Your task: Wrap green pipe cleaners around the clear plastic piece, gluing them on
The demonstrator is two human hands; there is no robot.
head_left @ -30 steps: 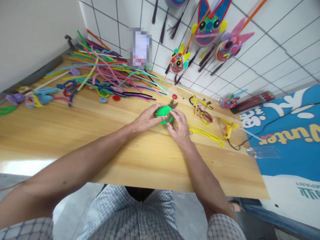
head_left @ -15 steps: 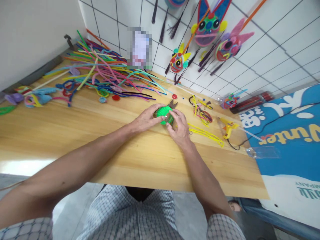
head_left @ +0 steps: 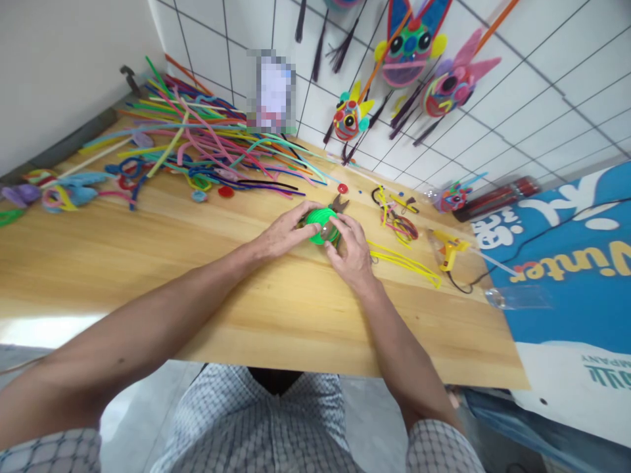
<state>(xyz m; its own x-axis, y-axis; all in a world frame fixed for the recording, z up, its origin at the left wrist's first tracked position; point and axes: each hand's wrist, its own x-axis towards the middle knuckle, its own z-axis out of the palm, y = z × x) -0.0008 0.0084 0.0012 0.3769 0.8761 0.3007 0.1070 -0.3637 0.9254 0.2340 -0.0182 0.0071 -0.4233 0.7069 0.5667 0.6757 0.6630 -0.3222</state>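
Observation:
Between my two hands, above the wooden table [head_left: 276, 315], is a round clear ball partly wrapped in bright green pipe cleaner [head_left: 318, 235]. My left hand [head_left: 288, 233] grips its left side, thumb lying across the front of the green coils. From the right, my right hand [head_left: 352, 253] holds it with fingertips on the bare, shiny part and the thumb below. Just behind the ball, the jaws of a pair of pliers [head_left: 339, 203] show; their handles are hidden. Yellow pipe cleaners [head_left: 407, 263] lie right of my right hand.
A heap of coloured pipe cleaners [head_left: 211, 144] covers the back left. A yellow glue gun [head_left: 451, 249] with a cord lies at the right, near a clear plastic bottle [head_left: 517, 297]. Decorated lanterns [head_left: 409, 49] hang at the back wall. A red disc [head_left: 342, 188] lies behind the pliers.
The view has shifted slightly. My left thumb and right fingers have moved a little on the green-wrapped ball, which both hands still hold.

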